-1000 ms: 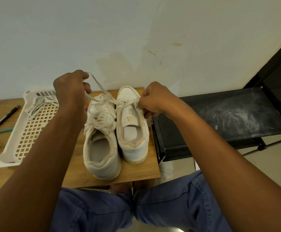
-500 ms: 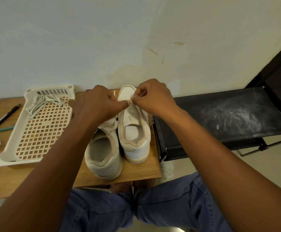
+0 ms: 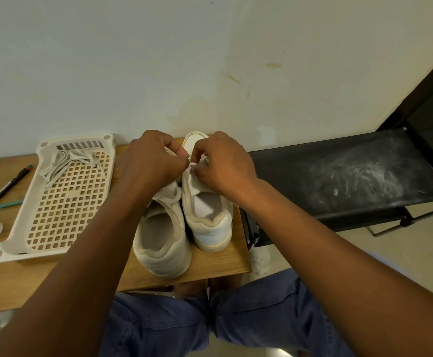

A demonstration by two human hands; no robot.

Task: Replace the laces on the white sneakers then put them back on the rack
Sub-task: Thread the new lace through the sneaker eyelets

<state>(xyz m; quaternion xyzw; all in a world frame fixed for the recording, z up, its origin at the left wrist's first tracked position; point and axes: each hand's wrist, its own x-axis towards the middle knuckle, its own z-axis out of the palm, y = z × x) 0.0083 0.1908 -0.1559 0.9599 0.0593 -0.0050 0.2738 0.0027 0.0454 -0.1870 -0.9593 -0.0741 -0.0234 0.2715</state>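
Both hands (image 3: 192, 163) pinch the right sneaker's lace (image 3: 191, 168).

Both arms reach forward; left hand (image 3: 150, 158) and right hand (image 3: 223, 161) meet, curled fingers (image 3: 184, 150) pinching at their tips.

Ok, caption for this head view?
Both hands, left and right, pinch a lace over the right sneaker; spare laces lie in the tray.

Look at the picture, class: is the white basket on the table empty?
No: a bundle of loose laces lies at the far end of the white basket, left of the sneakers.
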